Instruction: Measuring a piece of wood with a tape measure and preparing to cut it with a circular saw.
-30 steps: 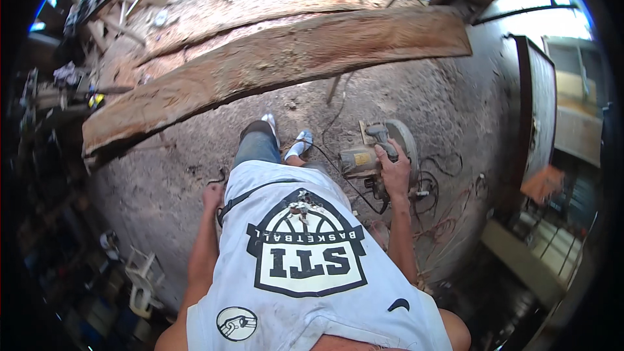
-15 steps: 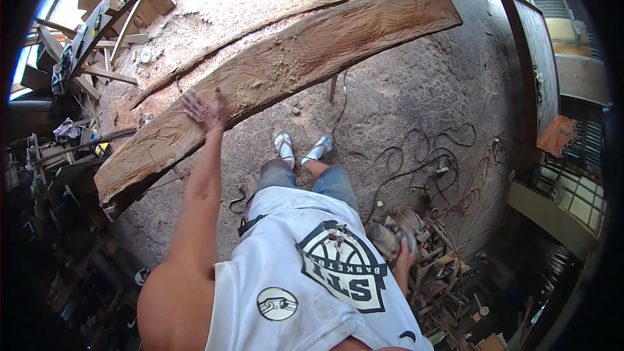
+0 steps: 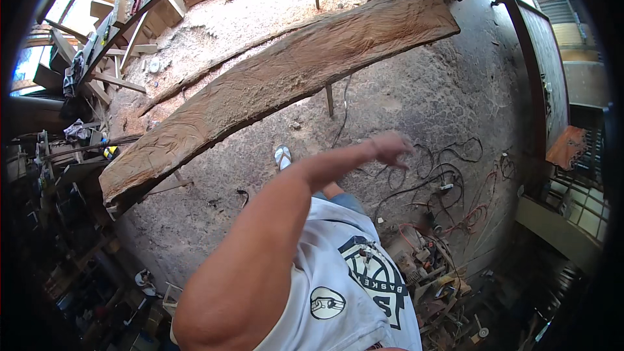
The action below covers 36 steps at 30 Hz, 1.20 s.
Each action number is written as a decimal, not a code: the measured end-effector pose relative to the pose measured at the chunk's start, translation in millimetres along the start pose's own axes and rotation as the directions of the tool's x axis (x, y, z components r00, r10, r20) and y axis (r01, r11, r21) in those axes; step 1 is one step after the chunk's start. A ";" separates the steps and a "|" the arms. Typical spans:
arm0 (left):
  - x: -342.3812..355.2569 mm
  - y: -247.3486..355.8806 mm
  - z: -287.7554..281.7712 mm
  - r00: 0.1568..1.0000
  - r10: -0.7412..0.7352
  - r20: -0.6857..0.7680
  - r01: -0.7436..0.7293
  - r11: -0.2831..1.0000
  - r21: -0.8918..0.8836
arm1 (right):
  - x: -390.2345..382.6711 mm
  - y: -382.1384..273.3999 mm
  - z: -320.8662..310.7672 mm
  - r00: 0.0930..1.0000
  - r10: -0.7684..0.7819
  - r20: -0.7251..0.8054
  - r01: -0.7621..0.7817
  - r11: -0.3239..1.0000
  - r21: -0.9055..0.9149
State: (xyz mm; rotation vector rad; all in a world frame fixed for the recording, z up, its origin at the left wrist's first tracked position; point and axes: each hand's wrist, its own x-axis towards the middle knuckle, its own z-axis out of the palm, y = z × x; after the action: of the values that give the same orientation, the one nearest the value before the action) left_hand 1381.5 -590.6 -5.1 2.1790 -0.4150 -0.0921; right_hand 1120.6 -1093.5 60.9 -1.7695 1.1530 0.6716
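Observation:
My left arm reaches across my body to the right, over the floor. At its end my left hand [image 3: 391,149] hangs in the air, apart from the board; its fingers are blurred, and I make out nothing in them. A long, thick wooden slab [image 3: 286,81] with rough edges slants from lower left to upper right in front of me. Wavy tool marks cover its face, and small shavings lie near its middle. A thin wooden leg [image 3: 329,99] shows beneath it. My right hand does not show; my shirt and body cover that side.
Black cords [image 3: 448,179] lie coiled on the floor to the right. Machine parts and scraps [image 3: 422,257] are heaped beside my right side. A long narrow strip of wood [image 3: 214,65] lies beyond the slab among sawdust. A framed panel [image 3: 536,71] stands at the far right.
My left hand has left the slab's face and swung right across my body. My right hand, earlier on a blurred tool at my right side, is out of sight. Fewer loose shavings lie on the slab.

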 end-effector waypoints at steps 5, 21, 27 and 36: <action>17.9 24.5 31.1 0.945 0.046 -0.323 0.010 0.986 0.168 | 23.9 -29.1 17.2 0.993 -0.033 0.110 0.035 0.999 -0.022; -182.7 -13.2 11.4 0.950 -0.044 -0.310 0.118 0.967 0.225 | 125.4 -172.8 70.3 0.903 -0.162 0.398 0.391 0.694 -0.605; -201.0 -32.5 -77.6 0.395 -0.424 -0.815 0.756 0.655 0.026 | 60.0 -219.6 87.5 0.653 -0.517 0.554 0.703 0.142 -0.696; -264.0 13.6 23.0 0.897 -0.406 0.174 0.422 0.904 -0.064 | -125.0 -256.3 187.7 0.596 -0.540 0.595 0.795 0.292 -0.532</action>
State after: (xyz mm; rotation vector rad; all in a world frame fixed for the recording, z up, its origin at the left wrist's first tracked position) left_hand 1124.6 -529.3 -30.2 2.1352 -0.0214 -0.5129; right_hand 1306.0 -830.4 174.7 -2.4820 -0.3189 0.9007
